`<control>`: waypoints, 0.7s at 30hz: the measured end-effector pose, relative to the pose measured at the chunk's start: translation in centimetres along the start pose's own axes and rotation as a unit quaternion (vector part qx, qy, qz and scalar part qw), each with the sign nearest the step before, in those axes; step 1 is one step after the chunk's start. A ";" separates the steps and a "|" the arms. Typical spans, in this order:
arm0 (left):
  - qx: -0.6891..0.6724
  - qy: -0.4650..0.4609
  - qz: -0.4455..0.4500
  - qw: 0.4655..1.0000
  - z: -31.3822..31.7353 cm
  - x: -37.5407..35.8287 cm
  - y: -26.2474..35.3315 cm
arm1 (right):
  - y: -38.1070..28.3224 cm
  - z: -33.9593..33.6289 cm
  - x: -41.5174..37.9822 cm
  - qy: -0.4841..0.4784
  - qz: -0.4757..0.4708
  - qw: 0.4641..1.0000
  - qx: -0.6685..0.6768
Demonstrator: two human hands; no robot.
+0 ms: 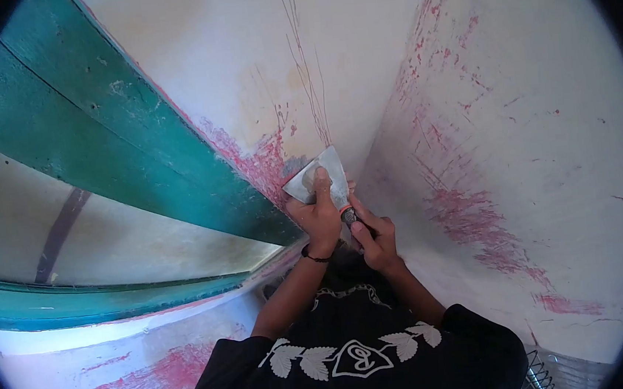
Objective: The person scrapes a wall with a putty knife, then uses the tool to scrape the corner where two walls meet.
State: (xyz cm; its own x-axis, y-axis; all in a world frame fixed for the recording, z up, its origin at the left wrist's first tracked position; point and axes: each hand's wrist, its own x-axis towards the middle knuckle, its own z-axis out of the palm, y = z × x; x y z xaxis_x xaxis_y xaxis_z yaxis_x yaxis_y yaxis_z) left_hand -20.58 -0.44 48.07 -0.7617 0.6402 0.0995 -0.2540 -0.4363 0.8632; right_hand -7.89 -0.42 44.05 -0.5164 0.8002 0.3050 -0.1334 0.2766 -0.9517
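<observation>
A putty knife (333, 169) with a wide grey metal blade and a dark handle is in both my hands near the middle of the view. My left hand (318, 214) holds the blade, its thumb pressed flat on the metal. Around the handle, the fingers of my right hand (376, 235) are closed. The blade's edge lies at the white wall (237, 23), beside a patch of scraped red paint (268, 161). Thin dark lines run down the wall to the blade. A dark band circles my left wrist.
A green wooden frame (136, 136) runs diagonally on the left, around a pale panel (145, 242). Another wall (529, 138) with red scraped marks stands on the right. A wire rack (564, 372) is at the lower right.
</observation>
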 end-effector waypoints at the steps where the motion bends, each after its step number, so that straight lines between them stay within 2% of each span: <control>1: 0.015 -0.006 0.000 1.000 0.0 0.2 0.3 | -0.1 0.1 0.1 -0.002 0.002 1.000 0.009; 5: 0.029 -0.016 -0.008 0.999 1.0 0.1 2.1 | -0.4 -0.1 0.7 0.000 -0.019 1.000 -0.010; 7: 0.007 0.007 -0.016 1.000 0.5 -0.4 0.6 | -0.4 -0.5 0.2 -0.010 -0.031 0.999 -0.040; 10: -0.007 -0.002 -0.018 1.000 0.4 -0.2 0.3 | 0.0 -0.2 -0.4 0.001 0.014 1.000 -0.012; 18: -0.003 -0.010 0.002 1.000 -0.1 -0.3 -0.3 | 0.0 -0.3 -0.7 0.004 0.023 1.000 -0.006; 21: 0.001 -0.019 0.006 1.000 0.7 0.6 0.3 | 0.6 0.1 0.9 0.017 -0.026 0.999 0.014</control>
State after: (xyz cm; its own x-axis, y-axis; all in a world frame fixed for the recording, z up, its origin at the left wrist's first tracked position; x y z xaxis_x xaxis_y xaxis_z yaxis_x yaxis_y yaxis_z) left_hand -20.71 0.26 48.74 -0.7409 0.6592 0.1283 -0.2439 -0.4422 0.8631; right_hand -8.47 0.42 43.76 -0.4790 0.8034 0.3538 -0.1826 0.3031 -0.9353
